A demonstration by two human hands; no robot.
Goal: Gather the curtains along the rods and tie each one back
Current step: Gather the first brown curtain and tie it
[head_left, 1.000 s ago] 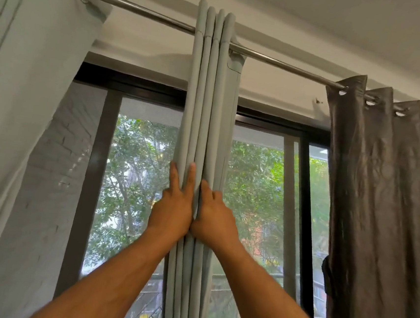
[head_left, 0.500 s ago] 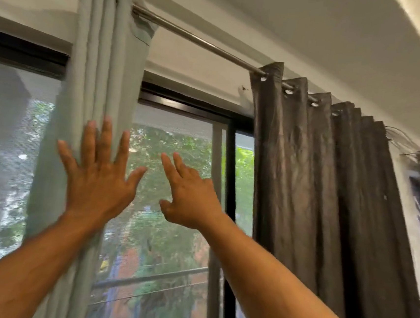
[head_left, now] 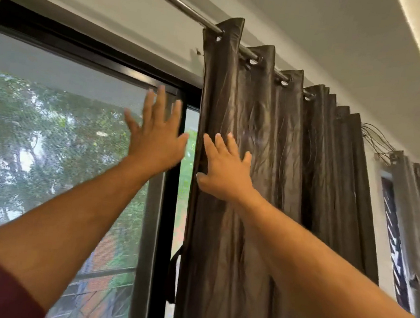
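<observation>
Window (head_left: 60,129) w/ black frame (head_left: 167,206) is sitting left of the dark curtain (head_left: 290,192); trees are blurring behind mesh. Curtain is hanging by eyelets on a steel rod (head_left: 185,6), crinkled, glossy, pleated. I'm seeing my right hand (head_left: 224,171) pressing its edge, fingers spread; left hand (head_left: 155,138) is hovering beside, fingers wide, holding nothing.

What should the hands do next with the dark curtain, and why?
Probably push the dark curtain rightward along the rod: the right hand rests flat near its left edge, its folds hang spread out, and the left hand is open beside it.
</observation>
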